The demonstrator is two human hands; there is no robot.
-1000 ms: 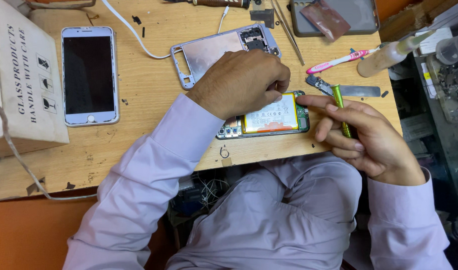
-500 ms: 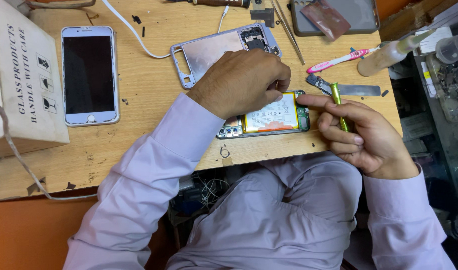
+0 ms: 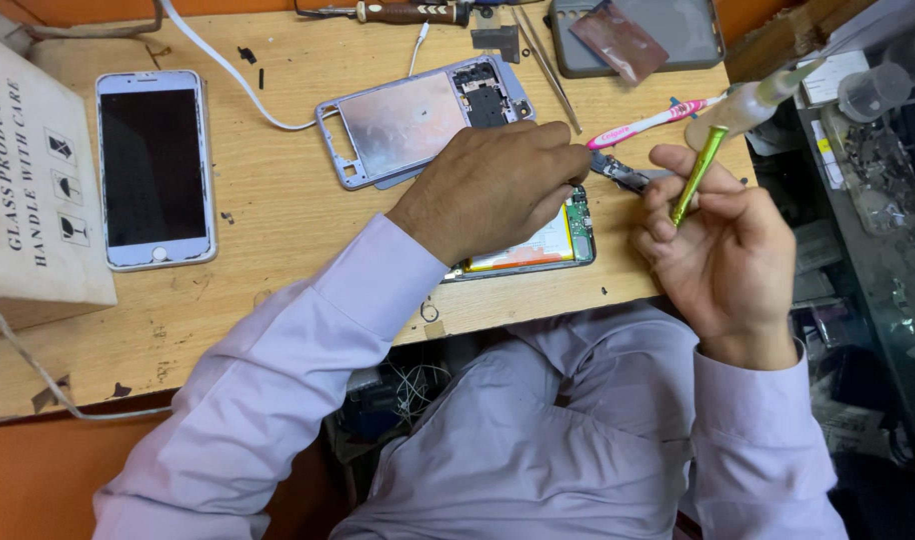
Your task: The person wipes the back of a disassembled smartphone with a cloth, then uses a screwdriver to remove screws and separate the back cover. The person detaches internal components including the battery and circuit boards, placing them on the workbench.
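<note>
The left hand [image 3: 493, 190] presses down, fingers curled, on the opened phone [image 3: 538, 245] at the middle of the frame near the desk [image 3: 278, 200] front edge, its yellow battery and green board showing; it steadies the phone, and I cannot tell whether it pinches anything. The right hand [image 3: 723, 235] has lifted off the phone since 1 second ago and now holds the green screwdriver [image 3: 698, 175] upright, clenched between fingers and thumb, off the right edge. That suggests the driver is off the work for the moment. Metal tweezers [image 3: 623, 175] lie between both hands. A silver phone frame [image 3: 418, 120] sits above centre, a white phone [image 3: 156, 168] at upper left, a pink toothbrush [image 3: 648, 125] at upper right.
</note>
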